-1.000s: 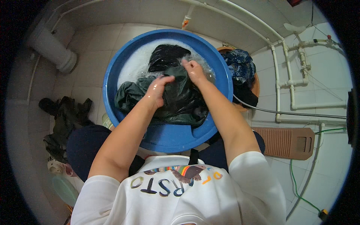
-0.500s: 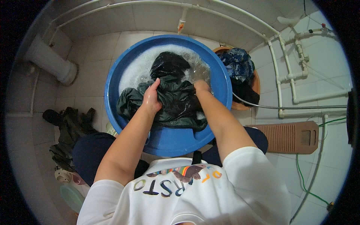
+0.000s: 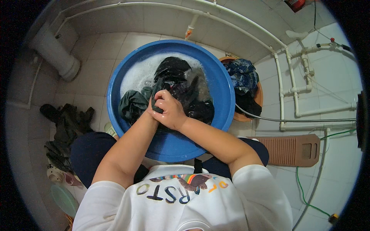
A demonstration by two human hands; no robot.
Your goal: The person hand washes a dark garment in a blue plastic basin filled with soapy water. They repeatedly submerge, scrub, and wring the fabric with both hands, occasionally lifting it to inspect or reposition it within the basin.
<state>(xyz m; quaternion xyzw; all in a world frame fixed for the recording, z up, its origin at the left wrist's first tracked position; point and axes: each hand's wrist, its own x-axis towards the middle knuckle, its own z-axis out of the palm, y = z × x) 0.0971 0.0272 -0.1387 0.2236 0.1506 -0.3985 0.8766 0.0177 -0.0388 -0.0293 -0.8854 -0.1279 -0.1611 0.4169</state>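
Over a round blue basin (image 3: 228, 117), my two hands are pressed together on a wet dark green garment (image 3: 131, 103). My right hand (image 3: 171, 112) is closed, its fingers curled over a bunched fold of the cloth. My left hand (image 3: 151, 110) holds the same fold from the left; its fingers are mostly hidden by the right hand and the fabric. Black wet cloth (image 3: 171, 69) bulges up at the far side of the basin, and more dark fabric lies in the water to the right. White suds (image 3: 135, 73) float along the far left.
An orange tub (image 3: 259, 101) of dark and blue patterned clothes stands right of the basin. A brown washboard (image 3: 283, 150) lies at the right. Dark clothes (image 3: 69, 125) are heaped on the floor at left. A grey hose (image 3: 296, 120) runs across to the tub. White pipes (image 3: 291, 69) line the walls.
My right hand has moved left from the basin's right side to meet my left hand. The green garment, spread wide before, is now bunched between them.
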